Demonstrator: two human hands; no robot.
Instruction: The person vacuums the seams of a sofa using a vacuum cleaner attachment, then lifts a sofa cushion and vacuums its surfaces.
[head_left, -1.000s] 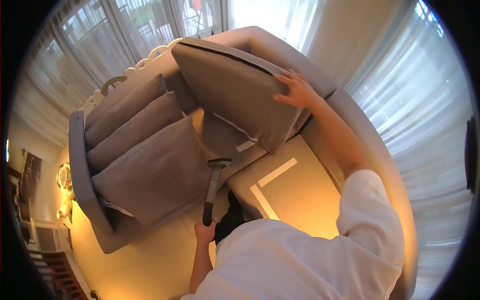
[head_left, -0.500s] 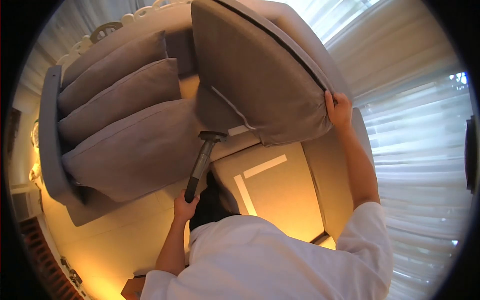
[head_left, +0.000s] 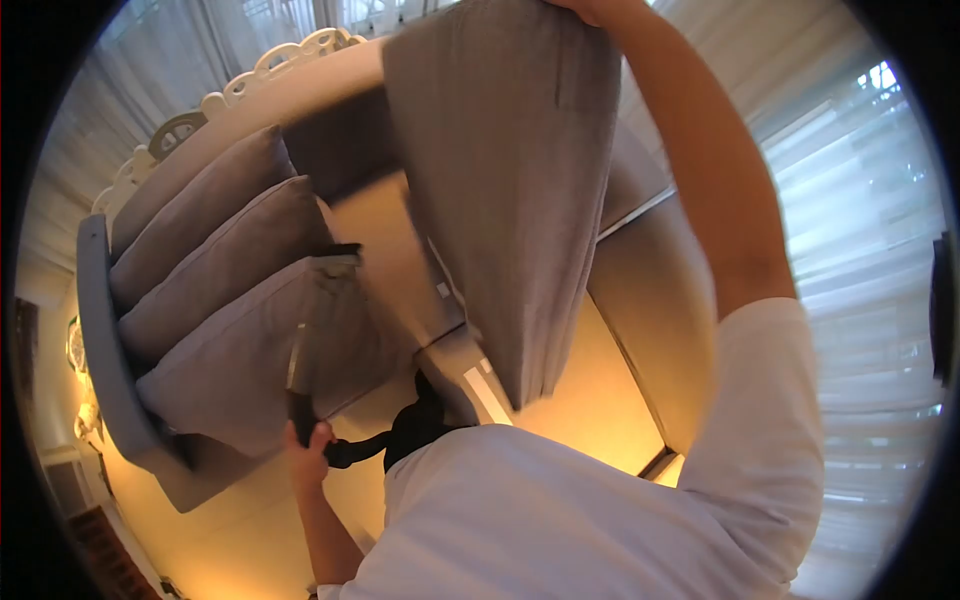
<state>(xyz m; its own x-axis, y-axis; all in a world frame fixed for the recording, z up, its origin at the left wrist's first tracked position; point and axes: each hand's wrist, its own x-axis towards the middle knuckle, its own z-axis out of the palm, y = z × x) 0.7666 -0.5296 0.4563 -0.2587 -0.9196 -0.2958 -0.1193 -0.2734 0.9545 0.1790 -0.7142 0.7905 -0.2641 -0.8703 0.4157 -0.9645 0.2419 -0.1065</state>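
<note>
My left hand [head_left: 309,452] is closed round the dark handle of a vacuum nozzle [head_left: 318,330], whose flat head is raised beside the leaning cushions. At the top edge, my right hand [head_left: 590,8] grips the upper edge of a large grey seat cushion [head_left: 505,190]; part of that hand lies outside the view. The cushion stands tilted on the sofa, its lower corner hanging over the seat base, and is blurred by motion. Several grey cushions [head_left: 250,350] lean in a row at the sofa's left end.
The sofa's left armrest [head_left: 100,320] is at the left and its backrest [head_left: 655,290] curves round on the right. Behind stand a white scalloped rail [head_left: 290,58] and sheer curtains [head_left: 850,220]. Pale strips [head_left: 488,395] lie on the seat base. Tiled floor [head_left: 240,530] shows below.
The large cushion has swung more upright, its lower corner lower in view. My right hand has risen to the top edge. My left hand has moved left with the nozzle, off the sofa base.
</note>
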